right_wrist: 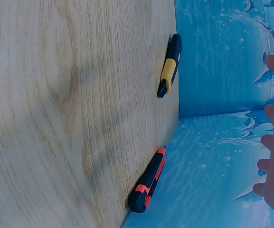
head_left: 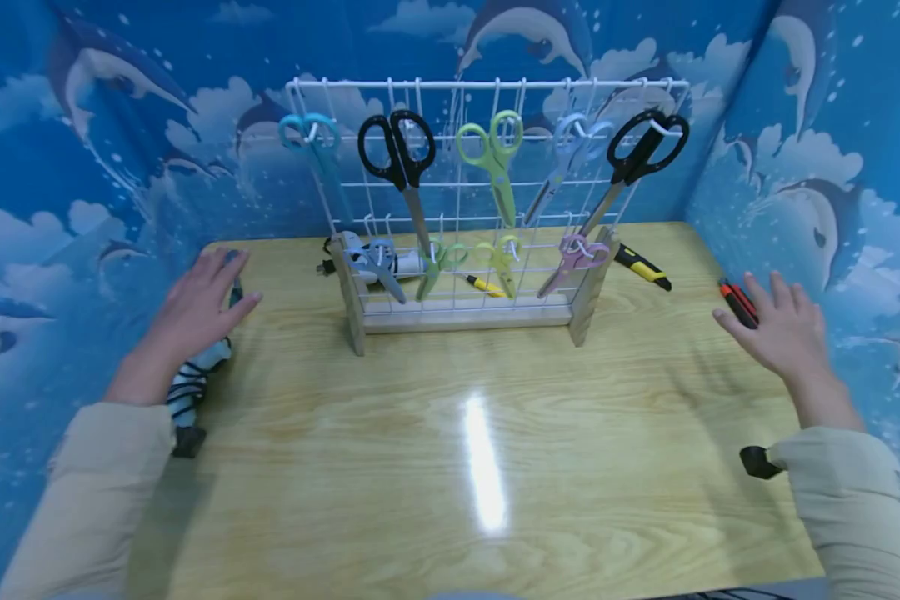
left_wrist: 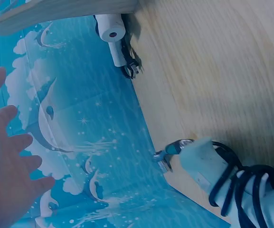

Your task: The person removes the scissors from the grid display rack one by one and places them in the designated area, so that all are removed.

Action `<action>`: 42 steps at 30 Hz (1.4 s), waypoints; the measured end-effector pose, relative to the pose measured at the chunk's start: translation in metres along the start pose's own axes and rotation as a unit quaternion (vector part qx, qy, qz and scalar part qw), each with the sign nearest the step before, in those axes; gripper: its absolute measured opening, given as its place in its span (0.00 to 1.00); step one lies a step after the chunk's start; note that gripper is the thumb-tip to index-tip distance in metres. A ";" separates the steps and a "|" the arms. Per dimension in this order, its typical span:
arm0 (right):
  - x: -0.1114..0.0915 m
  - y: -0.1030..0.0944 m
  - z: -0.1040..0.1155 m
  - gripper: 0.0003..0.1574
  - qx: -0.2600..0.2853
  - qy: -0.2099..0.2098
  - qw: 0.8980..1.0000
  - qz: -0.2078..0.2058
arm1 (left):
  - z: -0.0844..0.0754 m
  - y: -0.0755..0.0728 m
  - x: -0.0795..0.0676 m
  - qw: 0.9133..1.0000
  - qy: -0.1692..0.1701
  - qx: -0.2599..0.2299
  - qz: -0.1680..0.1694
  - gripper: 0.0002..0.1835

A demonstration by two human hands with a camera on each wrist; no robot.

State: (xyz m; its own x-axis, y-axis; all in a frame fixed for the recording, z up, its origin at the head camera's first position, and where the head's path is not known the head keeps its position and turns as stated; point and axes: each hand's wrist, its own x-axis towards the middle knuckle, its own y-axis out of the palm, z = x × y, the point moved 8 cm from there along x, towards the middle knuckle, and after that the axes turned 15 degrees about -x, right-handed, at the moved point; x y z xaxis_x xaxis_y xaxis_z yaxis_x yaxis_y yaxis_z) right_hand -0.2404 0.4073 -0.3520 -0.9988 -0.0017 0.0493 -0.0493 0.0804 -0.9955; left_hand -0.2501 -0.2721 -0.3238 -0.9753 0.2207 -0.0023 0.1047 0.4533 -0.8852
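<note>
My left hand (head_left: 198, 304), fingers spread, is above the table's left side with nothing in it. Below it lies a pale blue tool (left_wrist: 201, 164) wrapped in black cord, a metal piece at its end. On the right, my empty right hand (head_left: 783, 329) is held up with fingers apart. A red-and-black utility knife (right_wrist: 148, 183) lies close to this hand, near the table's right edge. Farther back is a yellow-and-black utility knife (right_wrist: 170, 66). Between the hands, at the back, several scissors hang on a white wire rack (head_left: 457, 200), among them black-handled scissors (head_left: 397, 158).
Wooden feet (head_left: 588, 292) support the rack. Behind it lie a white cylindrical device (head_left: 408, 264) with a black cord and a small yellow knife (head_left: 486, 286). Dolphin-printed cloth (head_left: 157, 192) encloses the wooden table (head_left: 345, 467) at the back and sides.
</note>
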 end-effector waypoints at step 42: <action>0.029 0.031 0.151 0.19 0.439 -0.043 0.891 -0.109 | -0.049 0.047 0.075 0.845 0.014 -0.532 -0.049 0.27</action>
State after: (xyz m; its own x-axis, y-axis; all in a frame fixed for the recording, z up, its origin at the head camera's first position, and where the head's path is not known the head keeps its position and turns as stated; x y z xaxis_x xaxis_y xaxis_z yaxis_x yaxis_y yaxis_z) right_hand -0.2714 0.2593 -0.3939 -0.9599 -0.0008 0.2802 -0.1875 -0.7412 -0.6445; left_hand -0.3084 -0.1919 -0.3423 -0.9860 0.1509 0.0712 0.1540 0.9873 0.0399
